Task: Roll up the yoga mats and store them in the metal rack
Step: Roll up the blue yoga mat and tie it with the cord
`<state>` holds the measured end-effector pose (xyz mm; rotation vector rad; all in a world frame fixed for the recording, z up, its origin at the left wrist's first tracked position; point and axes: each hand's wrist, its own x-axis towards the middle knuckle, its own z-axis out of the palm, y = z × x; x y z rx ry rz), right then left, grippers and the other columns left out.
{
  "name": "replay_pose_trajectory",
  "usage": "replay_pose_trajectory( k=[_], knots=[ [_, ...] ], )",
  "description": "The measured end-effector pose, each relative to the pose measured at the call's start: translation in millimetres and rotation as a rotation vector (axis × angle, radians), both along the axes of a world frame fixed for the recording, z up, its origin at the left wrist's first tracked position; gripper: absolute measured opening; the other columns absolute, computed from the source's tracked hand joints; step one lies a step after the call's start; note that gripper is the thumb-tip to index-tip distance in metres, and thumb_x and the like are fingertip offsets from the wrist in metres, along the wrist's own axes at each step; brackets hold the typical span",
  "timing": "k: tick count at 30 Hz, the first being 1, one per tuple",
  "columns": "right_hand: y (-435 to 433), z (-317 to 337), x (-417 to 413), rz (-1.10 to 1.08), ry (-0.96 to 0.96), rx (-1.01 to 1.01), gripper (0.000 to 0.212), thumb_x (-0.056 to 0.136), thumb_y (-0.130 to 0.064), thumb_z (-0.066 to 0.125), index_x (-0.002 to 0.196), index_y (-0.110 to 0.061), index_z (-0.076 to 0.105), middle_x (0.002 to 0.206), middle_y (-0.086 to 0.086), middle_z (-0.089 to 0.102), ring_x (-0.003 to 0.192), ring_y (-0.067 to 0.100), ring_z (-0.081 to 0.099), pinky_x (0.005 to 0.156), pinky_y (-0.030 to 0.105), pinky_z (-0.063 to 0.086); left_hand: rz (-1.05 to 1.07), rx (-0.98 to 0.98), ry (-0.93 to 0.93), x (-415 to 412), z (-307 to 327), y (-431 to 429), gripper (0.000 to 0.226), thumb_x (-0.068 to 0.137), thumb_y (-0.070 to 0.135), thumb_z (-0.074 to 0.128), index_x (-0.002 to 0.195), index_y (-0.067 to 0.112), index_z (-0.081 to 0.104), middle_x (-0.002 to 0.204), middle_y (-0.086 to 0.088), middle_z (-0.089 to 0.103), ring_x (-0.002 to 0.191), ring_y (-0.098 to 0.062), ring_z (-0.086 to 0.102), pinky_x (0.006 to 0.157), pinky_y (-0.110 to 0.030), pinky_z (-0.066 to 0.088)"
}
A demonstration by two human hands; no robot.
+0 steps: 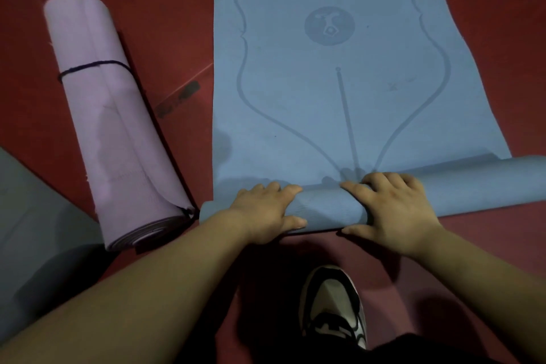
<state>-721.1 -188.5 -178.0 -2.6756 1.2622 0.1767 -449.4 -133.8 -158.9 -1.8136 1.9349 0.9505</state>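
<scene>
A strip of bare red floor (pixel 165 23) is left between the blue mat (pixel 325 112) and the rolled purple mat (pixel 118 127), and a hand could be passed along it. At its near end the strip is closed, where the two rolls nearly touch. Nearer still, room is taken by a shoe (pixel 331 298). The left edge is covered by a grey mat (pixel 29 216).

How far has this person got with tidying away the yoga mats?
Done: the purple yoga mat lies rolled on the red floor, tied with a dark cord. In hand: the left hand and right hand grip the rolled end of the blue yoga mat, most of which lies flat. Left: finish rolling it, then put both mats in the metal rack, which is not in view.
</scene>
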Motion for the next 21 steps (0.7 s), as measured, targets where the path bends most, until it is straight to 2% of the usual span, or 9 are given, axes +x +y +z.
replay_pose_trajectory(
  k=[4,6,8,11,13,16,19,21],
  knots=[
    [-31.2,14.5,8.4,0.017,0.164,0.250,0.098,0.059,-0.102,0.034,0.143,-0.052,0.034,0.117,-0.011,0.051,0.117,0.018,0.051,0.098,0.042,0.039,0.065,-0.318,-0.124,-11.7,-9.2,28.5,0.070,0.091,0.071,0.038,0.152,0.037,0.029,0.135,-0.003,0.043,0.122,-0.028,0.042,0.104,-0.053,0.035],
    [-45.0,19.4,14.6,0.014,0.204,0.368,0.098,0.056,-0.102,0.036,0.141,-0.054,0.030,0.118,-0.012,0.049,0.120,0.017,0.049,0.101,0.042,0.039,0.085,-0.452,-0.174,-17.5,-16.7,43.8,0.076,0.086,0.071,0.041,0.150,0.030,0.039,0.130,-0.009,0.053,0.114,-0.031,0.049,0.101,-0.060,0.038],
    [-50.7,19.8,16.8,0.027,0.220,0.394,0.097,0.056,-0.102,0.039,0.140,-0.054,0.031,0.119,-0.012,0.050,0.120,0.017,0.049,0.101,0.044,0.040,0.088,-0.521,-0.177,-19.0,-24.3,49.6,0.078,0.083,0.070,0.046,0.148,0.026,0.045,0.126,-0.010,0.057,0.110,-0.032,0.053,0.100,-0.062,0.039],
    [-41.5,14.0,9.5,0.052,0.172,0.252,0.096,0.063,-0.101,0.035,0.144,-0.049,0.037,0.120,-0.010,0.053,0.117,0.019,0.052,0.098,0.042,0.041,0.085,-0.514,-0.159,-15.2,-22.5,44.3,0.076,0.085,0.071,0.042,0.147,0.028,0.046,0.124,-0.008,0.057,0.107,-0.031,0.052,0.099,-0.058,0.040],
    [-26.9,6.1,3.7,0.061,0.065,0.084,0.092,0.072,-0.096,0.036,0.145,-0.040,0.045,0.118,-0.004,0.057,0.112,0.025,0.056,0.094,0.044,0.042,0.058,-0.439,-0.161,-11.6,-17.0,36.8,0.076,0.089,0.073,0.037,0.153,0.032,0.035,0.131,-0.005,0.051,0.113,-0.029,0.046,0.104,-0.055,0.034],
    [-5.0,-3.7,4.2,0.046,0.008,-0.102,0.085,0.079,-0.081,0.045,0.147,-0.031,0.047,0.123,0.012,0.059,0.115,0.036,0.055,0.101,0.053,0.039,0.055,-0.303,-0.157,-5.1,-12.2,23.3,0.075,0.093,0.074,0.034,0.156,0.039,0.016,0.140,0.000,0.038,0.124,-0.027,0.037,0.109,-0.051,0.025],
    [-5.9,-5.3,8.2,0.025,0.014,-0.108,0.085,0.078,-0.080,0.047,0.147,-0.031,0.047,0.125,0.016,0.059,0.115,0.039,0.055,0.102,0.056,0.038,0.054,-0.224,-0.129,-0.4,-7.8,7.9,0.074,0.092,0.075,0.037,0.155,0.041,0.016,0.143,-0.001,0.039,0.130,-0.028,0.037,0.108,-0.051,0.027],
    [-19.3,1.7,11.9,0.024,0.060,-0.015,0.087,0.077,-0.087,0.036,0.146,-0.035,0.048,0.121,0.010,0.061,0.111,0.036,0.058,0.098,0.052,0.041,0.063,-0.195,-0.100,3.9,-4.4,-0.2,0.074,0.092,0.075,0.038,0.155,0.041,0.019,0.143,-0.002,0.041,0.131,-0.029,0.038,0.106,-0.051,0.029]
  ],
)
